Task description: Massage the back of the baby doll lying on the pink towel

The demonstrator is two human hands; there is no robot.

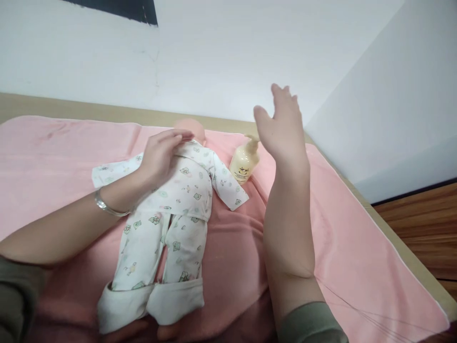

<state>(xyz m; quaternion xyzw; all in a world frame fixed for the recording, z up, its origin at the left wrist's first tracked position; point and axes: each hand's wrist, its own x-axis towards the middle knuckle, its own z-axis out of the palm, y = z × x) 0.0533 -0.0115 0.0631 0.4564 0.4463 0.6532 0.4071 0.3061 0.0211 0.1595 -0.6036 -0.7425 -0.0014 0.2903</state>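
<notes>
A baby doll (191,126) lies on its back, or so it seems, dressed in a white printed top (189,186) and matching trousers (182,245) with turned-up cuffs. My left hand (160,155) is over the doll's upper chest near the neck, its fingers stretched out; whether it touches the cloth I cannot tell. It hides part of the collar and head. My right hand (283,126) is raised to the right of the doll, thumb and fingers apart, holding nothing. Close to it stands a cream pump bottle (244,162), slightly tilted, beside the doll's sleeve.
A pink blanket (53,147) with folds covers most of the wooden table (71,105). White walls (214,62) rise behind and to the right. Brown wood-grain panelling (421,228) shows at the right edge, and a dark shape (121,8) is on the wall.
</notes>
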